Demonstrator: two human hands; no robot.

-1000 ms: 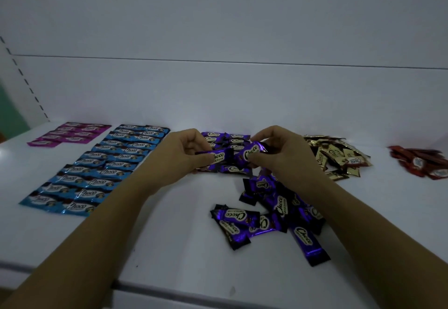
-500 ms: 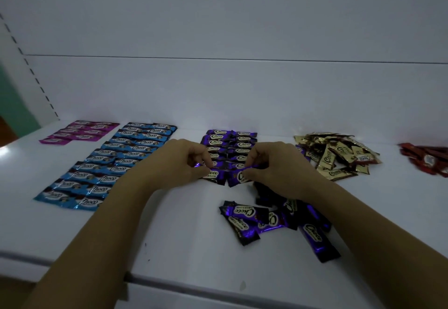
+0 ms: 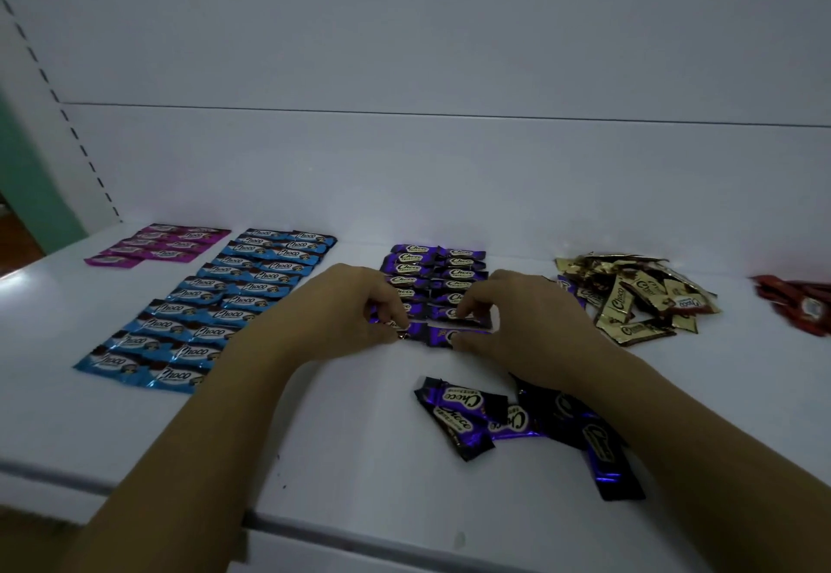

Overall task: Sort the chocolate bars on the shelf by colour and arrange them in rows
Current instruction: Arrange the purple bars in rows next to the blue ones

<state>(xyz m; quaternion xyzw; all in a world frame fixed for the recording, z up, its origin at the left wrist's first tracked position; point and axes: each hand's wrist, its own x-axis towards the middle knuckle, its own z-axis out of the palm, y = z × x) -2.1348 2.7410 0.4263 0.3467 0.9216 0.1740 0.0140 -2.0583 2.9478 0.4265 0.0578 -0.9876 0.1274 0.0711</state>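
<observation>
Left hand [image 3: 341,309] pinching a purple bar [image 3: 417,332] at the near end of the purple rows [image 3: 431,271], right hand [image 3: 524,325] pinching the neighbour bar [image 3: 443,337] alongside; loose purple pile [image 3: 463,410] nearer the shelf edge, blue rows [image 3: 216,311] off left

"I've got magenta bars [image 3: 157,244] far left, then bright blue bars [image 3: 216,307] with white logo patches."

"And the middle?"

"I see glossy purple bars [image 3: 407,266], white ovals with dark lettering. The loose purple pile [image 3: 463,419] reads darker. Then gold bars [image 3: 629,298], red bars [image 3: 796,302], all on a white shelf [image 3: 314,437]."
</observation>
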